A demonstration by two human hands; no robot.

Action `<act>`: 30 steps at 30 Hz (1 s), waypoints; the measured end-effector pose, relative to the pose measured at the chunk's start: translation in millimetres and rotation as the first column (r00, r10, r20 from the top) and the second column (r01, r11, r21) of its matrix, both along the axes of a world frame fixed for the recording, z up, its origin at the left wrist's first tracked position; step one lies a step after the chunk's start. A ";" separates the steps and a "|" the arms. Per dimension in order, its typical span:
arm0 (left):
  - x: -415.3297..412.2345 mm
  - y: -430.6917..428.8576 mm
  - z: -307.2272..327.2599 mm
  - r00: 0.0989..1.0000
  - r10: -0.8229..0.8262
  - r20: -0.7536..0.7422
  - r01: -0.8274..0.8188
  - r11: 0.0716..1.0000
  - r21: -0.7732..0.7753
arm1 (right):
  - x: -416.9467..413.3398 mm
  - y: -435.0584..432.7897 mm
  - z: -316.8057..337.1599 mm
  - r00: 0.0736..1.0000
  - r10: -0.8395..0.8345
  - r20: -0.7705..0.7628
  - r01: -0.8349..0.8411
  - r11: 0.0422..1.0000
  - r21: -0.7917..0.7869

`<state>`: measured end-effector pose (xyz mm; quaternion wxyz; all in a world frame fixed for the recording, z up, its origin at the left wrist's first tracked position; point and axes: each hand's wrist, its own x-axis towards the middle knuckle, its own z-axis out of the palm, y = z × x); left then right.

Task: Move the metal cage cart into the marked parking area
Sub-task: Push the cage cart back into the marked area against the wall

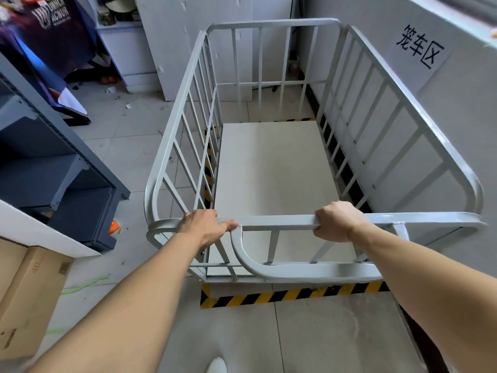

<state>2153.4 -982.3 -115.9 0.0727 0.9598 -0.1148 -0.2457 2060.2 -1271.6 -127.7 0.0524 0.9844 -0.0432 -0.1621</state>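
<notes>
Fingers of both hands, left hand [202,224] and right hand [339,221], grip one cage cart [271,162] rail.

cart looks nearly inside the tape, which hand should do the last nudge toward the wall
Left, probably. The left hand grips the cart rail on the side away from the wall, so it can push that way. The right hand grips nearer the wall.

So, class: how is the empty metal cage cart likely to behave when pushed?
The cage cart probably stays stiff, being welded bars. Empty, it likely moves easily. Both hands, left and right, grip the top rail, so a high push might tip it slightly.
</notes>
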 end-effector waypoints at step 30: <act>-28.4 -76.0 2.8 0.999 -0.045 -0.014 0.045 0.999 -0.017 | -5.6 -84.2 1.7 0.999 0.019 -0.047 -0.020 0.999 -0.033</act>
